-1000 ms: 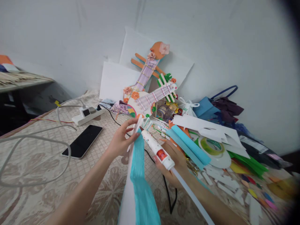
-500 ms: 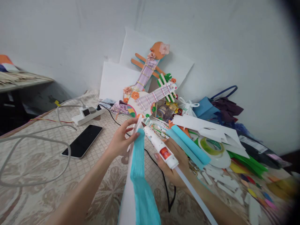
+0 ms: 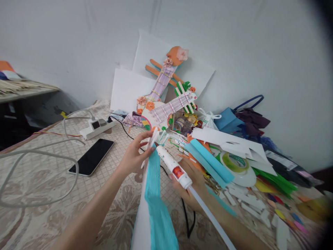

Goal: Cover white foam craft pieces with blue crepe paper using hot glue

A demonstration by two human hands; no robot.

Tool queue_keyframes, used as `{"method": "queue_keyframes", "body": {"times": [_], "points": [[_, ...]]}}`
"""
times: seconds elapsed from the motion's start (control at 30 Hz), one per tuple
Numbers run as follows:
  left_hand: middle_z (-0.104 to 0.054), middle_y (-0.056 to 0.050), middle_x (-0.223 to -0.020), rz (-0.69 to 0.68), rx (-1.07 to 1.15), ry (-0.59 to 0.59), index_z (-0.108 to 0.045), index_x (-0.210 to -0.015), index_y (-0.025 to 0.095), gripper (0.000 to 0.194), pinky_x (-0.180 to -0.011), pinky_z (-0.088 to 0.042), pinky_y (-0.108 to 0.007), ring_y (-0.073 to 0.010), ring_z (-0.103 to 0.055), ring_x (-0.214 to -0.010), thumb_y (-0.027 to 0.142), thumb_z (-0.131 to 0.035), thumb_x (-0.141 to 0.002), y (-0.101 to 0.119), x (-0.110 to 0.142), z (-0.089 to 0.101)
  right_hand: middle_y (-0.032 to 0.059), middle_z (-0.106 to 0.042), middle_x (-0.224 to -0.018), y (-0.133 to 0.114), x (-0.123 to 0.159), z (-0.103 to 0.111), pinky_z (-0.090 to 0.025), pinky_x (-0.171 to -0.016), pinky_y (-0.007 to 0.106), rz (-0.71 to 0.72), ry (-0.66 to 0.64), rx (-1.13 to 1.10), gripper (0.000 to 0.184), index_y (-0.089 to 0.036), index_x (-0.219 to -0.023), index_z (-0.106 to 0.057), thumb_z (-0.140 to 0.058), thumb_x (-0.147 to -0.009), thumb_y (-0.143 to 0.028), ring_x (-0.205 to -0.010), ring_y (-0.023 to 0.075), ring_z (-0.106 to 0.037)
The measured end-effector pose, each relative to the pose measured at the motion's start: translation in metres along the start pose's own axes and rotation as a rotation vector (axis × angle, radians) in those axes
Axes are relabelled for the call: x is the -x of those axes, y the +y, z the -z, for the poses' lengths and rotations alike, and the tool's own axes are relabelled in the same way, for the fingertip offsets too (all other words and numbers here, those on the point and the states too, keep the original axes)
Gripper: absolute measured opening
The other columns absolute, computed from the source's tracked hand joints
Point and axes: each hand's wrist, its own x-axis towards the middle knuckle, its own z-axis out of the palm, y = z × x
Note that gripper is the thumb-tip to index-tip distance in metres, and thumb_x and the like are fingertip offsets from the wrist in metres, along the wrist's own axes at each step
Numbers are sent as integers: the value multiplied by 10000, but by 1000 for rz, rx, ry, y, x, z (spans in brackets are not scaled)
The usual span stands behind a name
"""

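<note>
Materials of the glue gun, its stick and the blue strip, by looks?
Glue gun: probably hard plastic; smooth white shell, dark specks.
Stick: likely hot-melt glue; smooth, pale, slightly translucent-looking rod.
Blue strip: maybe crepe paper; mostly matte, fine lengthwise streaks. Painted card can't be ruled out.

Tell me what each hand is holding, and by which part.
The right hand holds the glue gun by its rear part; the left hand grips the blue-and-white piece near its far end.
</note>
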Motion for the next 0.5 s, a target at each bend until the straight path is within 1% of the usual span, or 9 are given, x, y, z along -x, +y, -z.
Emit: {"method": "queue_keyframes", "body": {"times": [0.1, 0.2, 0.33, 0.4, 0.5], "points": [[-560, -89, -1365, 4, -5, 4, -557, -1261, 277, 426, -1059, -429, -485, -290, -518, -1285, 374, -664, -860, 0, 0, 0, 1, -515, -725, 0, -4, 1, -427, -562, 287, 31, 69, 2, 102, -233, -835, -468, -489, -908, -166, -668, 182, -540], [-551, -84, -1381, 0, -15, 6, -552, -1266, 281, 428, -1060, -431, -473, -285, -514, -1290, 362, -667, -861, -2, 0, 0, 11, -537, -754, 1, -6, 1, -429, -576, 291, 53, 133, -14, 57, -223, -871, -501, -511, -892, -171, -687, 185, -546], [-544, -80, -1393, -6, -19, 2, -548, -1270, 288, 435, -1059, -434, -476, -279, -511, -1293, 358, -670, -858, -4, 0, 1, 0, -493, -726, 3, -9, -1, -415, -574, 286, 56, 212, -12, 69, -220, -846, -497, -524, -886, -170, -666, 175, -521], [-544, -80, -1392, -4, -22, 4, -549, -1267, 287, 433, -1061, -432, -485, -279, -510, -1293, 355, -671, -857, -4, 1, 1, -7, -475, -710, 3, -10, -1, -405, -562, 280, 57, 227, -13, 92, -221, -825, -488, -530, -886, -166, -656, 170, -512], [-551, -84, -1381, 0, -12, 7, -555, -1262, 283, 431, -1058, -434, -492, -286, -518, -1285, 356, -671, -853, -4, 1, 1, 4, -513, -733, 1, -9, 1, -425, -571, 283, 70, 191, -23, 66, -222, -856, -500, -526, -896, -176, -677, 176, -533]]}}
